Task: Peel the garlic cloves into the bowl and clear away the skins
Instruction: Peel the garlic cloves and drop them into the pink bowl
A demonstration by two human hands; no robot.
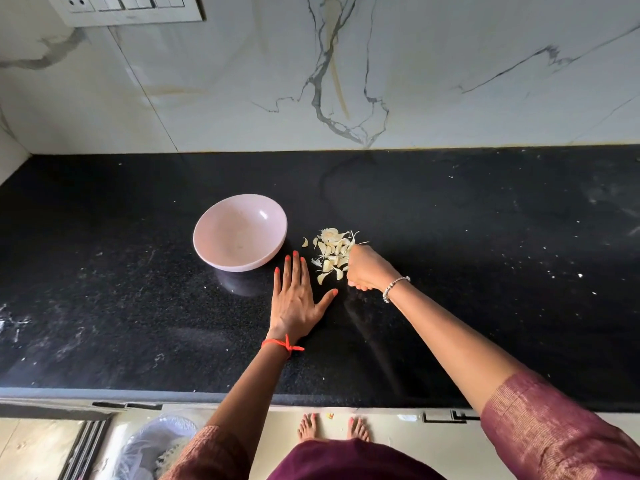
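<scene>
Your maroon garment fills the bottom edge, with bare feet on the floor below it. At far left, by the floor, sits a white bag-like thing, too blurred to name.

Up on the black countertop, the pink bowl stands upright, and you can make out no cloves in it. Just right of the bowl, your left hand lies flat on the stone with its fingers spread, holding nothing. One stray piece lies between the bowl and the garlic pile, a loose heap of pale cloves and papery skins close beside your left fingertips. Your right hand is curled at the heap's right edge, back to the camera; whether it pinches a clove or only rakes the heap you cannot tell.

Judging by the bowl, peeling has barely begun. Next you need one clove singled out, both hands on it, and the stripped clove dropped into the bowl.
</scene>
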